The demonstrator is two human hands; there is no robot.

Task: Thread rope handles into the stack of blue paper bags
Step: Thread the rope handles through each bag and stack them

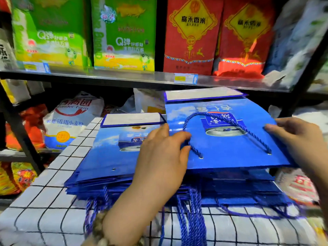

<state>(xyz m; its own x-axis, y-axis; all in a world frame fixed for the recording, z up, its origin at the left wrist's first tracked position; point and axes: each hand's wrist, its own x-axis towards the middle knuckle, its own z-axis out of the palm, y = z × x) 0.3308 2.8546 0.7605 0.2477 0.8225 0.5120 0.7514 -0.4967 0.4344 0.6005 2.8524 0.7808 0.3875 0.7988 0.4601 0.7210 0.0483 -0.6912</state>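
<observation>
— Where is the bag being worked on?

— The top blue paper bag [230, 148] lies flat on a stack of blue paper bags [230, 181], its printed side up. A blue rope handle [213, 115] arches across its face, with each end going into a punched hole near the bag's near edge.

— And the hands?

— The left hand [159, 157] is at that bag's left edge. Its fingers [181, 135] are curled round the edge, close to the left end of the rope. The right hand [300, 141] grasps the bag's right edge, thumb on top and the other fingers underneath.

— What else is around that bag?

— To its left, touching, is a second stack of bags [106, 153], and a punched hole shows near that stack's front edge. Below the bag's near edge, a bunch of blue ropes [191, 219] hangs from under the stacks, over the front of the worktop [44, 201], which has a white grid-patterned cover. Beyond the bag runs a dark shelf [106, 77] carrying green sacks [49, 32] and red sacks [191, 32]. Under it, to the bag's far left, stands a white flour sack [71, 118].
</observation>
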